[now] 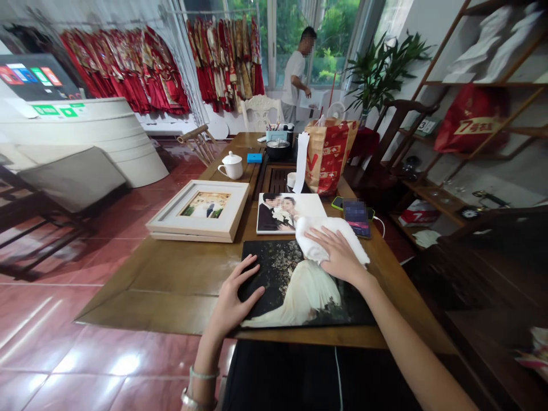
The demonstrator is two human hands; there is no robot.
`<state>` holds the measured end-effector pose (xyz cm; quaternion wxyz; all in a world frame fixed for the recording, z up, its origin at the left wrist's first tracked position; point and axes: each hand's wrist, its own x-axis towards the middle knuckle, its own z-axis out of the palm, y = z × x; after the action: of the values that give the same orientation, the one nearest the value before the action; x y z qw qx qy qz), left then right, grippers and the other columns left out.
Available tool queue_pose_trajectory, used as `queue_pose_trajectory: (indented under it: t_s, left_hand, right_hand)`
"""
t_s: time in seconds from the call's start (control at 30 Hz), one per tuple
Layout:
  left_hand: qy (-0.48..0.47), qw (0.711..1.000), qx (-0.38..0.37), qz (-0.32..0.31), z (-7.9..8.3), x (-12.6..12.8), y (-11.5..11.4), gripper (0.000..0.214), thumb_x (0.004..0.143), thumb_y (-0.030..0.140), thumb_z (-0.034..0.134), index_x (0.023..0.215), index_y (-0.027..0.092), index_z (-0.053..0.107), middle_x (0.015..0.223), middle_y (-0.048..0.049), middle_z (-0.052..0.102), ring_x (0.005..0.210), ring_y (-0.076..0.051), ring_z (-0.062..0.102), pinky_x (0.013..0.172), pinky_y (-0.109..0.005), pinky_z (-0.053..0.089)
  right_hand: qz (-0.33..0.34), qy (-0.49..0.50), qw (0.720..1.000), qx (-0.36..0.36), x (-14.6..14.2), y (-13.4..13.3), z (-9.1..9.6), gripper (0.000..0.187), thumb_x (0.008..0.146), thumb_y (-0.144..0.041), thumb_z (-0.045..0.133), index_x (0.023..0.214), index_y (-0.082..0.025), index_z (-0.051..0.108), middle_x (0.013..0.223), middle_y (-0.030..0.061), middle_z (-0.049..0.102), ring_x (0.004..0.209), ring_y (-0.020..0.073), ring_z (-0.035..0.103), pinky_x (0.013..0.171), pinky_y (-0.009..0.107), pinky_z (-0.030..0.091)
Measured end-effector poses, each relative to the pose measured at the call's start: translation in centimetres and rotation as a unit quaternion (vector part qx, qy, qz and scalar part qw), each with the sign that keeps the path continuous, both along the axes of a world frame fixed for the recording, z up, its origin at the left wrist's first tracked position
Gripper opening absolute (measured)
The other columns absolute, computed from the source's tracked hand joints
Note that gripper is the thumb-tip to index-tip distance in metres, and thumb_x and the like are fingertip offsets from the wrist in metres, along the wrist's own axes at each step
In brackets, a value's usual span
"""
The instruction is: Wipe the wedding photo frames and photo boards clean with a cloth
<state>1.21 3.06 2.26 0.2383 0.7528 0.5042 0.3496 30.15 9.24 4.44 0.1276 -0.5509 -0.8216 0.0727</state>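
Note:
A large dark photo print (295, 291) showing a white gown lies flat at the near edge of the wooden table (171, 279). My left hand (235, 299) rests on its left edge, fingers spread and flat. My right hand (338, 254) presses flat on a white cloth (319, 237) at the print's upper right corner. Just behind the cloth lies a smaller photo album (282, 212) with a couple on its cover.
A white framed photo (201, 210) lies left of the album. A phone (357, 218), a red paper bag (327, 154), a white teapot (231, 165) and a tea tray (276, 180) stand farther back. A person (295, 74) stands by the window. Shelves line the right wall.

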Motion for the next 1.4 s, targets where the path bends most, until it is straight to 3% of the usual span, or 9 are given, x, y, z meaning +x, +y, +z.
queue_pose_trajectory:
  t_s: [0.13,0.4,0.5,0.63,0.87,0.97,1.17,1.3,1.4]
  left_hand:
    - [0.002,1.000,0.009,0.010,-0.1,0.1,-0.1,0.038,0.083,0.032,0.061,0.120,0.022,0.060,0.141,-0.0095,0.048,0.131,-0.028,0.043,0.108,-0.050,0.037]
    - [0.004,1.000,0.016,0.012,-0.2,0.0,0.0,0.039,0.082,0.032,0.061,0.120,0.024,0.060,0.140,-0.0088,0.048,0.131,-0.028,0.044,0.107,-0.051,0.037]
    - [0.011,1.000,0.015,0.008,-0.2,-0.1,0.0,0.039,0.083,0.032,0.060,0.121,0.023,0.059,0.141,-0.0087,0.047,0.132,-0.028,0.043,0.108,-0.050,0.036]
    - [0.018,1.000,0.015,0.001,-0.1,-0.2,0.1,0.039,0.083,0.031,0.060,0.122,0.023,0.058,0.142,-0.0084,0.046,0.133,-0.028,0.041,0.109,-0.050,0.035]
    - [0.013,1.000,0.016,0.000,-0.1,-0.2,0.0,0.037,0.084,0.031,0.060,0.120,0.023,0.059,0.141,-0.0090,0.047,0.132,-0.028,0.043,0.108,-0.051,0.036]
    - [0.005,1.000,0.016,0.002,-0.1,0.0,0.0,0.037,0.083,0.031,0.060,0.120,0.023,0.060,0.141,-0.0084,0.048,0.132,-0.028,0.042,0.108,-0.051,0.036]
    - [0.005,1.000,0.021,0.010,-0.3,-0.1,0.0,0.038,0.083,0.031,0.061,0.120,0.023,0.060,0.140,-0.0093,0.049,0.131,-0.028,0.044,0.107,-0.051,0.037]
    - [0.018,1.000,0.024,0.006,-0.4,-0.2,0.1,0.038,0.083,0.030,0.061,0.121,0.024,0.059,0.140,-0.0096,0.048,0.132,-0.029,0.043,0.107,-0.052,0.038]
    - [0.023,0.999,0.025,0.001,-0.4,-0.3,0.1,0.039,0.083,0.030,0.060,0.121,0.024,0.059,0.141,-0.0095,0.048,0.132,-0.029,0.041,0.107,-0.052,0.037]
  right_hand:
    - [0.004,0.000,1.000,0.002,-0.3,-1.6,0.2,0.075,0.068,-0.008,0.044,0.139,-0.030,0.040,0.149,-0.0016,0.034,0.140,0.0249,0.020,0.112,0.054,0.013]
    - [0.029,0.021,0.999,-0.001,-0.5,-14.0,-1.0,0.085,0.067,-0.013,0.046,0.146,-0.033,0.025,0.153,-0.0043,0.025,0.141,0.0291,0.014,0.112,0.058,0.010]
    - [0.063,0.033,0.997,-0.025,-0.2,-16.1,-1.0,0.081,0.071,-0.020,0.049,0.147,-0.034,0.023,0.153,-0.0029,0.025,0.140,0.0317,0.016,0.111,0.060,0.010]
    - [0.038,0.045,0.997,-0.042,0.2,-14.1,-0.3,0.073,0.075,-0.017,0.047,0.144,-0.035,0.029,0.151,-0.0032,0.030,0.140,0.0280,0.018,0.113,0.057,0.009]
    - [-0.038,-0.003,0.996,-0.079,-1.4,-3.6,0.8,0.079,0.072,-0.010,0.045,0.145,-0.034,0.027,0.156,-0.0005,0.013,0.142,0.0316,0.000,0.107,0.065,0.003]
    - [-0.064,-0.020,0.996,-0.061,-2.9,-1.5,0.9,0.075,0.074,-0.013,0.047,0.144,-0.033,0.030,0.155,0.0006,0.017,0.141,0.0347,0.001,0.106,0.068,0.001]
    - [0.013,0.015,0.998,-0.058,-4.6,-8.2,1.1,0.092,0.062,-0.006,0.046,0.146,-0.038,0.022,0.156,-0.0051,0.009,0.141,0.0313,-0.006,0.107,0.066,-0.003]
    - [0.139,0.049,0.986,-0.075,-3.9,-13.6,-0.3,0.083,0.073,-0.020,0.056,0.146,-0.039,0.021,0.155,-0.0013,0.015,0.140,0.0390,0.006,0.104,0.071,-0.002]
    - [0.175,0.073,0.978,-0.083,-2.8,-14.5,-0.8,0.074,0.078,-0.029,0.057,0.144,-0.041,0.025,0.152,-0.0011,0.024,0.139,0.0392,0.014,0.104,0.071,0.003]
